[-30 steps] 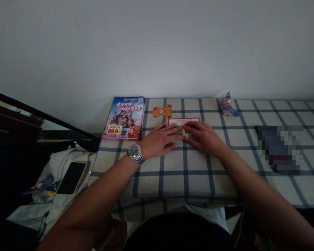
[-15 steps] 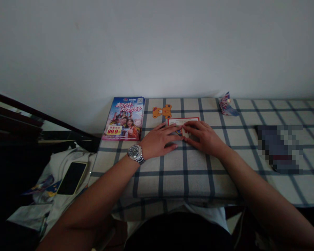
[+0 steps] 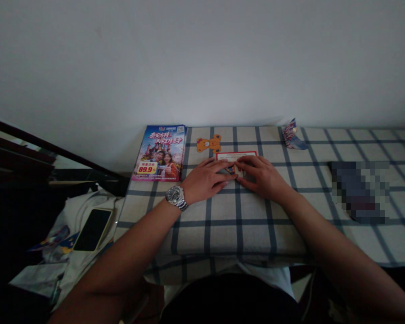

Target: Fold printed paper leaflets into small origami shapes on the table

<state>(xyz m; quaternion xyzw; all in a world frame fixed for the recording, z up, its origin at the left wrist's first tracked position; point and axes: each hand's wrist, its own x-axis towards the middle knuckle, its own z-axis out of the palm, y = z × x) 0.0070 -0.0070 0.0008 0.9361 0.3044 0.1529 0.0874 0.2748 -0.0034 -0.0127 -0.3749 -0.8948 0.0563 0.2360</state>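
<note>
A small sheet of paper (image 3: 225, 156) with a red border lies on the checked tablecloth, partly covered by my hands. It looks folded, and a coloured printed patch shows between my fingers. My left hand (image 3: 205, 181), with a metal watch on the wrist, rests flat on the paper's left part, fingers stretched out. From the right, my right hand (image 3: 261, 177) pinches the paper near its middle between thumb and fingers. The exact fold under the fingertips is hidden.
A stack of printed flyers (image 3: 160, 155) lies at the table's back left, with a flat bear cutout (image 3: 209, 143) beside it. A crumpled paper piece (image 3: 294, 137) stands by the wall. A blurred dark object (image 3: 357, 193) lies right; a phone (image 3: 92, 230) is lower left.
My left hand has shifted very slightly right, and its thumb has come in closer to the fingers. The right hand stays almost still on the paper.
</note>
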